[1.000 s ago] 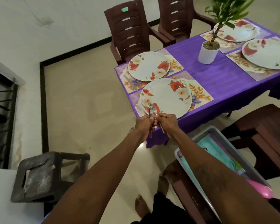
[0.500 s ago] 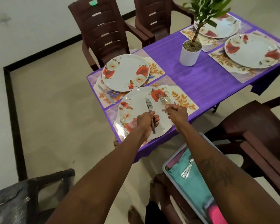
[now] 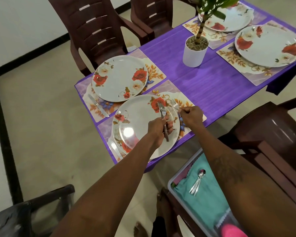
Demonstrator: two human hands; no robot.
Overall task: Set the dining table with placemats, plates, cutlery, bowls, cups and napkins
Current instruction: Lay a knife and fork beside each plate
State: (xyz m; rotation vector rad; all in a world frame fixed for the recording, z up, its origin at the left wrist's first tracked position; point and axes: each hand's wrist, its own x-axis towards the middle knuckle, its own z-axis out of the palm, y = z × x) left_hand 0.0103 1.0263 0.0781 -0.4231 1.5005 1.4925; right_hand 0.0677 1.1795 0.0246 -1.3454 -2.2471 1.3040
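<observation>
The left hand [image 3: 158, 130] is curled round the handle of a fork [image 3: 162, 109], tines pointing away, above the nearest plate [image 3: 135, 124]; whether more than one fork is stacked in that grip I cannot tell; the right hand [image 3: 191, 117] pinches a second fork [image 3: 174, 103] by its neck, low over the placemat [image 3: 178, 95] just right of that plate; a knife [image 3: 116, 150] lies on the same placemat at the plate's left edge; the neighbouring setting has a floral plate [image 3: 120, 78] and its own knife [image 3: 98, 105]; the surface [image 3: 212, 86] wears a purple cloth, with a white potted plant [image 3: 194, 51] near the middle, and a far plate [image 3: 266, 46] and a farthest plate [image 3: 232, 17] on mats beyond it; under the right forearm a tub [image 3: 181, 168] holds teal cloth [image 3: 210, 197] with a few spoons [image 3: 197, 182] lying on it; a brown chair [image 3: 96, 28] stands behind the floral plate.
</observation>
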